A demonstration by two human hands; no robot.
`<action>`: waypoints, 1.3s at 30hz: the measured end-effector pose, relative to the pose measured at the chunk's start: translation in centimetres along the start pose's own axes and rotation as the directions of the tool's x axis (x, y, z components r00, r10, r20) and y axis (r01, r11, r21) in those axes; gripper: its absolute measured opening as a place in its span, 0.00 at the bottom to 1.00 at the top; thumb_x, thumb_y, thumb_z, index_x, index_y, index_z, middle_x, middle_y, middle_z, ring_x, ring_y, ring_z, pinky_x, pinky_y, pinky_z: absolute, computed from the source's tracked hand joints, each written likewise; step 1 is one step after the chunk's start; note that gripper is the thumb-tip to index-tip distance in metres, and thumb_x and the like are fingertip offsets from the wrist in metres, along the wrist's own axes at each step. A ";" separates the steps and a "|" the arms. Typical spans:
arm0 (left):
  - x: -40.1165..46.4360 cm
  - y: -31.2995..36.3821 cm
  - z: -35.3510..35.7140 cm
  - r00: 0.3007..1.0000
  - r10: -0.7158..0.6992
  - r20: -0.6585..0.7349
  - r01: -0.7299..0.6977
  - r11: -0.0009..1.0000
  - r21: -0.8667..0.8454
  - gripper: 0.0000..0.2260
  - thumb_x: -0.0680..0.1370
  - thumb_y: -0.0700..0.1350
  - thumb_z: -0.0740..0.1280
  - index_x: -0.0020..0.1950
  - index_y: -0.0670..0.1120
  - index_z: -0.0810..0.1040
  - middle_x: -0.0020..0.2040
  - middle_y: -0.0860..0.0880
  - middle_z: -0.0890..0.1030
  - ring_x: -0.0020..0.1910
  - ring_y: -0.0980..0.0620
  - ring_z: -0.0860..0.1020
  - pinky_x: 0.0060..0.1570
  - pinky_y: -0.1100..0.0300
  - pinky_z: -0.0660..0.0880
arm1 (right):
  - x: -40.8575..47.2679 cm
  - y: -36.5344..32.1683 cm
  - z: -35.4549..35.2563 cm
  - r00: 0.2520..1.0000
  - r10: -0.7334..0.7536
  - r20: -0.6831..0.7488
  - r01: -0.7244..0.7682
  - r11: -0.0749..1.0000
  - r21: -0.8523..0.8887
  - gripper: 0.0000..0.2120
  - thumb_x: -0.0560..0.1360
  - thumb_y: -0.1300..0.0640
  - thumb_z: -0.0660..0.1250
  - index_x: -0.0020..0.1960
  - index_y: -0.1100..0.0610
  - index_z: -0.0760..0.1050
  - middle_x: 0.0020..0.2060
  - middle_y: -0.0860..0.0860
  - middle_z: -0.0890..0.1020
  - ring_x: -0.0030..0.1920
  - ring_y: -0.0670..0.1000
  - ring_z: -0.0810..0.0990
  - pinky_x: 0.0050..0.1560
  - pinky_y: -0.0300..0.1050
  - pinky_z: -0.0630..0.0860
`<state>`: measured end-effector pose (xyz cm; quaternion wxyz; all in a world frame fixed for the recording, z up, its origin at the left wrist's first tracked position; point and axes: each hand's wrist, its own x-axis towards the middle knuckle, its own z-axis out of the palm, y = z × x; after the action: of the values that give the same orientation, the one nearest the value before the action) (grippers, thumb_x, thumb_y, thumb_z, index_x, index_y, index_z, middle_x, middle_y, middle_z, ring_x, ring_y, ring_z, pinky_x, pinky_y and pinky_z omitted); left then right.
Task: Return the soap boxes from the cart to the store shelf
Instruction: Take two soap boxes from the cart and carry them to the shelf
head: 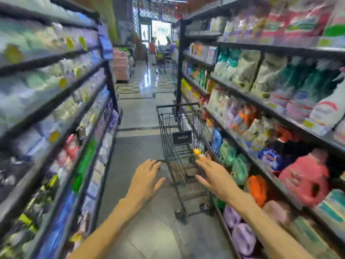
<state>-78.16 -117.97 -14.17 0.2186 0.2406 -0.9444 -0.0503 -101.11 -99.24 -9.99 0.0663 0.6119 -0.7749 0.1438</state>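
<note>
A black wire shopping cart (169, 128) stands in the aisle ahead of me, close to the right-hand shelving. A small yellow-orange soap box (197, 151) shows inside it near the handle end. My left hand (145, 176) is open with its fingers spread, fingertips at the left end of the cart handle. My right hand (214, 173) is also open, fingers spread over the right end of the handle, just below the soap box. Neither hand holds anything. The picture is blurred by motion.
Tall black shelves line both sides: blurred packs and boxes on the left shelves (61, 113), detergent bags and bottles on the right shelves (280, 113). The tiled aisle floor (138, 113) runs on past the cart. A person (152, 47) stands far off near the bright entrance.
</note>
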 end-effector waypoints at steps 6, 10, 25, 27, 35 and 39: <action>2.6 -9.9 -0.2 0.993 -0.118 0.020 0.117 0.992 0.048 0.30 0.79 0.62 0.56 0.71 0.43 0.74 0.67 0.42 0.78 0.68 0.39 0.75 0.65 0.42 0.75 | 11.3 -4.4 4.6 0.997 -0.055 0.046 0.053 0.998 0.034 0.29 0.80 0.42 0.62 0.77 0.52 0.63 0.73 0.50 0.70 0.72 0.51 0.69 0.73 0.46 0.65; 6.3 -15.1 1.0 0.987 -0.160 0.028 0.158 0.986 0.049 0.30 0.79 0.63 0.56 0.72 0.44 0.73 0.69 0.43 0.76 0.70 0.40 0.74 0.67 0.42 0.73 | 18.6 -4.9 7.8 0.991 -0.100 0.084 0.095 0.994 0.060 0.29 0.80 0.43 0.62 0.78 0.52 0.63 0.74 0.50 0.69 0.73 0.50 0.68 0.73 0.46 0.65; 29.6 -32.1 7.8 0.975 -0.207 0.085 0.202 0.978 0.058 0.29 0.79 0.63 0.57 0.71 0.44 0.75 0.67 0.44 0.78 0.67 0.42 0.77 0.65 0.47 0.76 | 48.0 2.2 17.3 0.975 -0.135 0.177 0.124 0.989 0.075 0.31 0.79 0.43 0.64 0.77 0.55 0.64 0.73 0.53 0.70 0.73 0.54 0.68 0.73 0.45 0.63; 32.4 -33.3 8.9 0.981 -0.175 0.088 0.171 0.984 0.045 0.30 0.80 0.64 0.55 0.72 0.45 0.74 0.69 0.44 0.77 0.68 0.42 0.76 0.67 0.46 0.74 | 50.1 3.3 17.9 0.974 -0.122 0.190 0.111 0.991 0.070 0.31 0.80 0.44 0.63 0.78 0.54 0.62 0.74 0.53 0.68 0.74 0.53 0.66 0.74 0.44 0.61; 46.7 -36.0 15.3 0.985 0.081 0.152 -0.073 0.995 -0.061 0.29 0.80 0.63 0.58 0.76 0.47 0.70 0.72 0.47 0.74 0.71 0.45 0.72 0.70 0.50 0.71 | 55.5 10.7 20.0 0.974 0.130 0.186 -0.129 0.992 -0.018 0.31 0.80 0.43 0.61 0.79 0.52 0.59 0.75 0.51 0.66 0.75 0.53 0.64 0.75 0.46 0.61; 54.3 -35.1 19.1 0.933 0.297 0.202 -0.270 0.951 -0.148 0.29 0.81 0.63 0.60 0.76 0.47 0.69 0.71 0.48 0.74 0.70 0.46 0.73 0.69 0.51 0.72 | 55.9 14.1 20.1 0.929 0.334 0.158 -0.329 0.943 -0.058 0.30 0.81 0.43 0.60 0.79 0.52 0.59 0.76 0.50 0.66 0.75 0.50 0.63 0.75 0.44 0.60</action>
<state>-114.15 -174.86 -17.24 0.1304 0.0810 -0.9830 -0.1006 -126.84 -154.37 -15.51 -0.0141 0.4812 -0.8719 0.0897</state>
